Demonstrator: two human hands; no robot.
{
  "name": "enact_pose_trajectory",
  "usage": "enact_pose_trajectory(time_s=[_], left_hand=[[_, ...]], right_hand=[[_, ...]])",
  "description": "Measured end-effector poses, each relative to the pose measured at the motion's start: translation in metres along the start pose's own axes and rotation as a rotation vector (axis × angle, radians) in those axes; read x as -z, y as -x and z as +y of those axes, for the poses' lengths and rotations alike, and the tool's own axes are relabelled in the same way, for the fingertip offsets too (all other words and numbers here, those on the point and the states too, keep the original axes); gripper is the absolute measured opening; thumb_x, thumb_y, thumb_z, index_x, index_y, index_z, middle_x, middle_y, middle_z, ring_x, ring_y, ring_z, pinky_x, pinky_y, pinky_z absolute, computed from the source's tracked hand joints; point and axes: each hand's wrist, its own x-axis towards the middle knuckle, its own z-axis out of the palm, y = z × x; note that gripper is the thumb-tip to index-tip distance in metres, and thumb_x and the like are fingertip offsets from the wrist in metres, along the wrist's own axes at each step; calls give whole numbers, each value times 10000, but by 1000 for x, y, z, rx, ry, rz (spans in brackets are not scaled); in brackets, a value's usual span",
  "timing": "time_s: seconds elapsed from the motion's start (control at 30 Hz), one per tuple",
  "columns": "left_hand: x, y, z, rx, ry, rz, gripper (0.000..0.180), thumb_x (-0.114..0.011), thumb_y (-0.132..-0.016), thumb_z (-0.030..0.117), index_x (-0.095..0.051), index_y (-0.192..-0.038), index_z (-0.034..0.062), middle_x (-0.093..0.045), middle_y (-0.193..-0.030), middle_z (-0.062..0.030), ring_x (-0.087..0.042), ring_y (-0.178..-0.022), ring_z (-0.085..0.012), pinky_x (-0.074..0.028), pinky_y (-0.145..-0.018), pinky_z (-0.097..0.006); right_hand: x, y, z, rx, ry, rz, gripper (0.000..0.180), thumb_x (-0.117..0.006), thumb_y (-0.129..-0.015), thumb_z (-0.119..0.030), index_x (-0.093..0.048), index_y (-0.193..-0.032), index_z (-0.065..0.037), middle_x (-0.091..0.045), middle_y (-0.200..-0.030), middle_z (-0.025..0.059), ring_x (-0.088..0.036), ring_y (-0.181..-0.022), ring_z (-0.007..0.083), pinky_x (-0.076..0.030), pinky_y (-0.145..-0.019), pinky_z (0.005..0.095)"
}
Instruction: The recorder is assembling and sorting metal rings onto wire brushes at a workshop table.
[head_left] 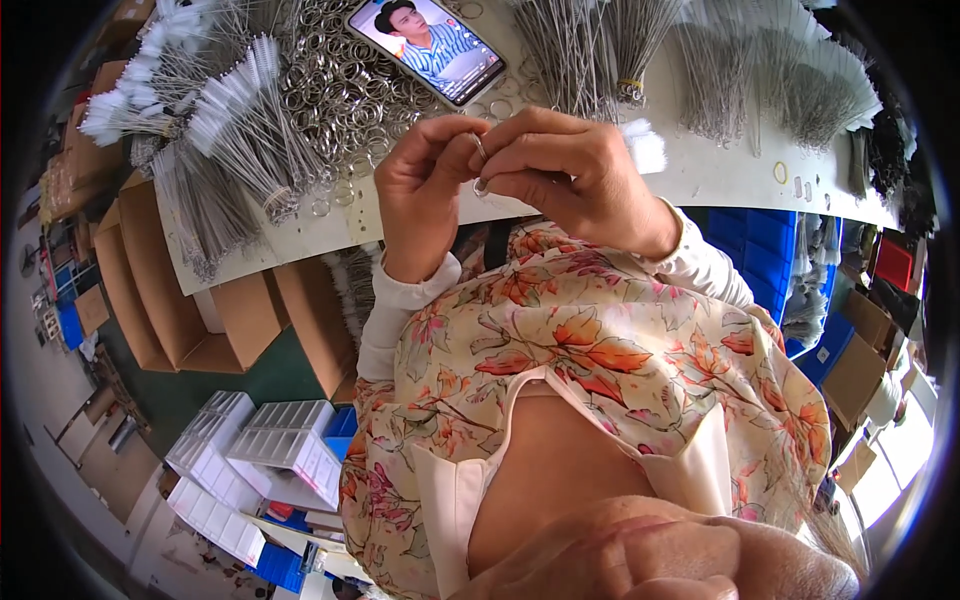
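- Closely, the left hand (420, 180) and the right hand (580, 165) meet fingertip to fingertip, both pinched on a thin metal ring (480, 147), which stands nearly edge-on between them.
- Just below that pinch, a small metal loop (481, 188) shows by the right thumb; whether it belongs to the same ring, I cannot tell.
- Right of the grip, beside the back of the right hand, sticks out a white bristle tuft (644, 147); its other end is hidden.
- Beyond the grip, near it, a phone (428, 50) lies with its screen lit.
- Left of the grip and beyond, a heap of metal rings (345, 95) spreads over the white table (690, 190).
- Farther left of the grip lie bundled wire brushes (245, 130) with white bristles; more brush bundles (820, 90) lie well to its right.
- Below the grip and leftward, past the table edge, stand open cardboard boxes (180, 290).
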Motion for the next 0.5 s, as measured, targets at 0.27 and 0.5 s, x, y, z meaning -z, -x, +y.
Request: enact_pose_trajectory(time_s=[0.27,0.5], left_hand=[[5,1,20,138,91,-178,168,-547,-887,36,-589,-1041,-16,-638,-953,-100,-626,-824,-125,-536,-716,-229],[7,-2,48,158,-307,-287,188,-566,-864,16,-595,-1044,-30,-642,-952,-100,-625,-853,-129,-529,-757,-243]], right_hand=[[0,2,3,198,181,68,131,-686,-690,-34,-661,-818,-40,-628,-862,41,-625,-734,207,-508,-598,305],[3,0,6,575,715,-18,209,-671,-580,-95,-668,-789,-85,-601,-856,-33,-573,-634,106,-461,-501,257]])
